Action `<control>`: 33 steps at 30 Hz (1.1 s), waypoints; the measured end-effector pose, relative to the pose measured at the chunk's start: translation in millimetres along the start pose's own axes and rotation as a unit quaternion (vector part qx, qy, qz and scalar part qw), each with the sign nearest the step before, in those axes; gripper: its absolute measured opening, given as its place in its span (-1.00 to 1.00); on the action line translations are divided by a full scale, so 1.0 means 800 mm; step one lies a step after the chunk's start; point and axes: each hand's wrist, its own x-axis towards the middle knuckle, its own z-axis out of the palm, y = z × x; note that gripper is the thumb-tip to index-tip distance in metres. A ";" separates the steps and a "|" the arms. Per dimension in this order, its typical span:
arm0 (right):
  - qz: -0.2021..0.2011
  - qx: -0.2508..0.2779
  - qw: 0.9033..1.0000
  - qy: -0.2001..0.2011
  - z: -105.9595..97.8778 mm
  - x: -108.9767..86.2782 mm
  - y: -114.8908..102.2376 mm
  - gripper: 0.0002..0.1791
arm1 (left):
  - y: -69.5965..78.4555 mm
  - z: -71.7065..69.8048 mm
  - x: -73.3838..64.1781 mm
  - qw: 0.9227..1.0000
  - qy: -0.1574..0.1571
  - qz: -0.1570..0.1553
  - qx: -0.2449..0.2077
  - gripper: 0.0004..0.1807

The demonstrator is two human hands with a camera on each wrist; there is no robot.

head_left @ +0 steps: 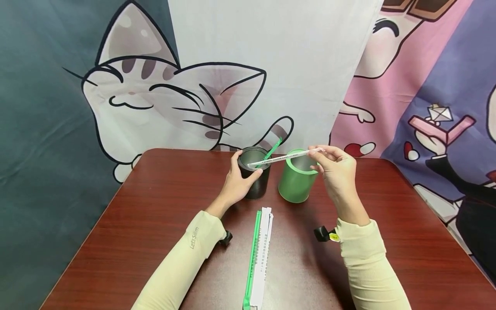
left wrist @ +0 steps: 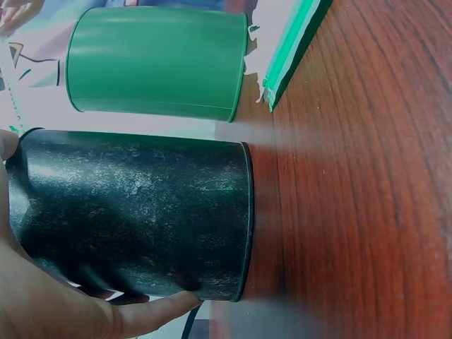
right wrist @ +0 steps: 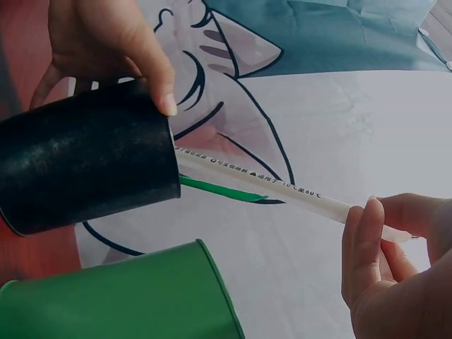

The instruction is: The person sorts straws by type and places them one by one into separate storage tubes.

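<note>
A black cylindrical can (head_left: 258,187) stands upright, and my left hand (head_left: 237,182) grips it near the rim, thumb and fingers spread round its side. My right hand (head_left: 336,172) pinches one end of a white wrapped straw (right wrist: 282,189) with printed lettering. That straw slants down leftward, its far end at the mouth of the black can. A green straw (head_left: 274,147) leans inside the same can and pokes out above its rim. Right beside it stands a green cylindrical can (left wrist: 159,63), which the white straw crosses above in the head view.
Several white wrapped straws (head_left: 265,254) and a green wrapped straw (head_left: 253,254) lie lengthwise on the brown wooden table (head_left: 162,206), nearer than the cans. Behind the table hangs a cloth with cartoon cats (head_left: 135,99). Small black wrist devices show beside both sleeves.
</note>
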 end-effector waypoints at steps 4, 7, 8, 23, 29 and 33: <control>0.000 -0.005 1.000 -0.002 0.001 0.000 0.003 -0.83 | 0.000 0.001 0.000 1.000 -0.002 0.000 0.001 -0.05; -0.002 -0.011 1.000 -0.007 0.002 0.001 0.005 -0.83 | 0.000 0.001 0.000 1.000 0.002 0.002 -0.001 -0.06; -0.002 -0.014 1.000 -0.008 0.003 0.001 0.006 -0.83 | 0.000 0.001 0.000 1.000 0.003 0.003 -0.001 -0.07; 0.022 -0.055 0.998 -0.022 0.005 -0.001 0.023 -0.81 | -0.001 0.000 0.000 1.000 -0.001 0.006 0.000 -0.06; 0.027 -0.068 0.997 -0.023 0.009 -0.002 0.028 -0.75 | -0.002 0.000 0.000 1.000 -0.004 0.006 -0.003 -0.05; 0.031 -0.079 0.996 -0.026 0.011 -0.002 0.031 -0.74 | -0.002 0.000 0.000 1.000 -0.003 0.006 -0.002 -0.07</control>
